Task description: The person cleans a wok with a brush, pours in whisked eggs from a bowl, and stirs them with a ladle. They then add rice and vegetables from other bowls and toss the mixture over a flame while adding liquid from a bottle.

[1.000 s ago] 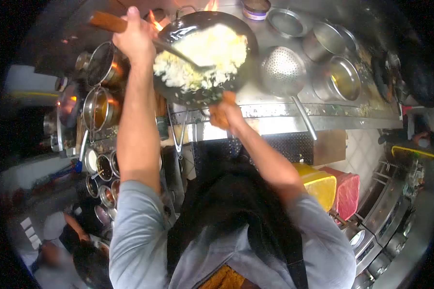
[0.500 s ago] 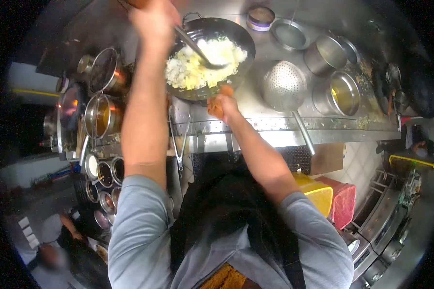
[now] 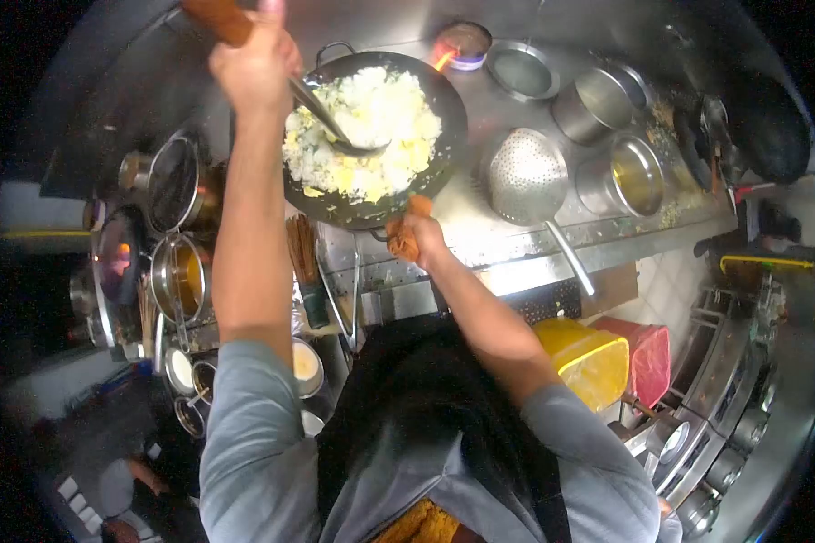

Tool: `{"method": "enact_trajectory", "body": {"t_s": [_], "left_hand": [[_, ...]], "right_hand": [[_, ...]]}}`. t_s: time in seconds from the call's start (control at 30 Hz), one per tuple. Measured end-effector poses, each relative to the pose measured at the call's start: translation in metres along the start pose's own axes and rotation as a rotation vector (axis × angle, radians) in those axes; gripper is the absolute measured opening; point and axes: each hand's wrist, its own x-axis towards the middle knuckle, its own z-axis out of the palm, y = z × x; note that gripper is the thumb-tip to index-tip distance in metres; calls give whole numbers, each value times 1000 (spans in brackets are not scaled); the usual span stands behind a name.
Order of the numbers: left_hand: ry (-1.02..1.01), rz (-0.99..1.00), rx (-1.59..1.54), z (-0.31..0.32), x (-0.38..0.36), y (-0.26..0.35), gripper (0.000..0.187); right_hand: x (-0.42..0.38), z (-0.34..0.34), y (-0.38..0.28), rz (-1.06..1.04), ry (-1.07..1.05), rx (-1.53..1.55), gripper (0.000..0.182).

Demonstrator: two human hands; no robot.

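A dark wok (image 3: 451, 127) holds a heap of white rice (image 3: 380, 104) mixed with yellow pieces. My left hand (image 3: 258, 68) is closed round the wooden handle of a metal ladle (image 3: 315, 109), whose bowl rests on the rice. At the wok's near rim, my right hand (image 3: 421, 240) grips a folded orange-brown cloth (image 3: 403, 242) against the wok's small handle, which the cloth mostly hides.
Right of the wok lie a perforated strainer (image 3: 527, 176), a pot with yellow liquid (image 3: 638, 176) and an empty-looking pot (image 3: 593, 104). Pots and a bamboo brush (image 3: 302, 249) stand left. Yellow (image 3: 589, 362) and red (image 3: 647, 357) bins stand below. Another person (image 3: 140, 480) is at lower left.
The view has shifted, and the wok now appears further left and slightly lower. The ladle and my left hand have moved left, and the rice looks more gathered near the wok's middle.
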Motion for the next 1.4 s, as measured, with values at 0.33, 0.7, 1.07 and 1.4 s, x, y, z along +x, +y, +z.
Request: {"method": "enact_trajectory", "body": {"t_s": [0.33,0.7,1.07,1.4], "left_hand": [[14,-134,-69,36,1,29,32],[121,-280,-39,5,1,58,30],[363,-212,-87,-33,-20,43,34],[331,-64,-46,-7,-68,12,25]], "right_hand": [[7,-3,10,-34,78,61,22],[-73,1,-5,-11,19,47,22],[-127,-70,38,-31,-105,-166,32],[-68,-53,33,-20,-76,-110,38]]}}
